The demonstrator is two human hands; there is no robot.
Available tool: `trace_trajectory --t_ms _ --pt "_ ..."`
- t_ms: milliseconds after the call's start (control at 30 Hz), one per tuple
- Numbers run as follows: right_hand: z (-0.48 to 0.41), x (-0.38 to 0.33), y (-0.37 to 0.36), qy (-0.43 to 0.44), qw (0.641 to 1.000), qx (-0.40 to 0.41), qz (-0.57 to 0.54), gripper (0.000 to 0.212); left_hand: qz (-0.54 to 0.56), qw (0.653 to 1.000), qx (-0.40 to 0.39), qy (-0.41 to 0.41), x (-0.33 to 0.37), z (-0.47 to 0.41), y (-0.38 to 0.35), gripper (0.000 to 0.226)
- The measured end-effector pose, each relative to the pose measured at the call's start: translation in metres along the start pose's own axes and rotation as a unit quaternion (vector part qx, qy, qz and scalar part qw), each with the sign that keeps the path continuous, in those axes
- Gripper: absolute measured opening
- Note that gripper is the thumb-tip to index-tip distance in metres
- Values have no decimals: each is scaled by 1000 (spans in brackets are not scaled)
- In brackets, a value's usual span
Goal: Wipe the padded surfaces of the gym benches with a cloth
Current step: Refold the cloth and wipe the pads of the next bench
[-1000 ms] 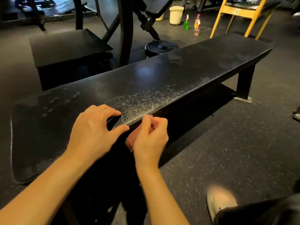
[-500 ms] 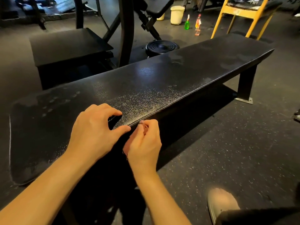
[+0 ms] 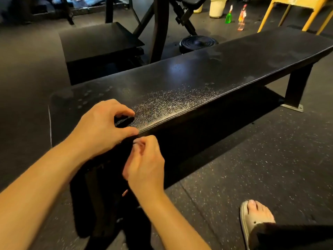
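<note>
Bunching what looks like a small pinkish cloth [image 3: 124, 192], the right hand [image 3: 146, 170] is hanging just below the near long edge of the long black padded flat bench [image 3: 207, 73]. Its fingers are curling in tight toward the thumb, and only a scrap of cloth is peeking out beneath it. Just above, the left hand [image 3: 100, 130] is bracing on the bench top with its fingers arched and its thumb lying along the edge seam; whether it is pinching anything I cannot tell.

In my judgement the cloth is needing to be opened into a broad, flat pad before it rises onto the bench top. The cracked, glinting patch [image 3: 171, 103] just beyond the left hand is calling for light, long strokes along the bench, so that flakes are not catching. Farther along the bench, dull smears [image 3: 218, 55] are waiting. Beyond the bench, a green spray bottle [image 3: 228, 16] is standing on the floor.
</note>
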State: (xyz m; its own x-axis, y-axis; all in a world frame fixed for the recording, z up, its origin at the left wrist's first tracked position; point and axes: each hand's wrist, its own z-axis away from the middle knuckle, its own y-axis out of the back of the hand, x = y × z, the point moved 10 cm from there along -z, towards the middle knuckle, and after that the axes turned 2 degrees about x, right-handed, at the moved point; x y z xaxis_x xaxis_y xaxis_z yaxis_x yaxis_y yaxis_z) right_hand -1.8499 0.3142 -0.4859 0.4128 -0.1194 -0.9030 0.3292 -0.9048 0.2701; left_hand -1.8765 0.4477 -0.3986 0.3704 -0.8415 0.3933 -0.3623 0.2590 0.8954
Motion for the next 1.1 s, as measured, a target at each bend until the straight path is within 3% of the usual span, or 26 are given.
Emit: trace_trajectory --t_ms 133,200,267,400,433,567,733,933,1100 --pt "-68 63 82 -94 979 173 52 8 -31 999 -31 1 -18 16 8 53" --pt "-87 78 108 -144 966 213 33 5 -40 999 -28 2 -23 23 11 52" --pt "-69 58 83 -139 970 198 19 10 -32 999 -28 12 -27 24 14 51" --pt "4 -3 -9 -53 998 26 -22 8 -15 999 -19 30 -31 21 14 52" --pt "7 -3 -14 -44 999 17 -19 5 -15 999 -20 30 -31 21 13 52" --pt "-12 6 10 -44 996 80 -21 7 -21 999 -19 23 -32 25 13 53" --pt "-15 40 33 -161 967 195 -31 6 5 999 -26 26 -39 34 18 49" --pt "14 -16 -12 -60 991 112 -31 8 11 999 -15 44 -56 35 24 63" --pt "-18 32 28 -160 970 181 -28 10 15 998 -33 48 -56 32 21 68"
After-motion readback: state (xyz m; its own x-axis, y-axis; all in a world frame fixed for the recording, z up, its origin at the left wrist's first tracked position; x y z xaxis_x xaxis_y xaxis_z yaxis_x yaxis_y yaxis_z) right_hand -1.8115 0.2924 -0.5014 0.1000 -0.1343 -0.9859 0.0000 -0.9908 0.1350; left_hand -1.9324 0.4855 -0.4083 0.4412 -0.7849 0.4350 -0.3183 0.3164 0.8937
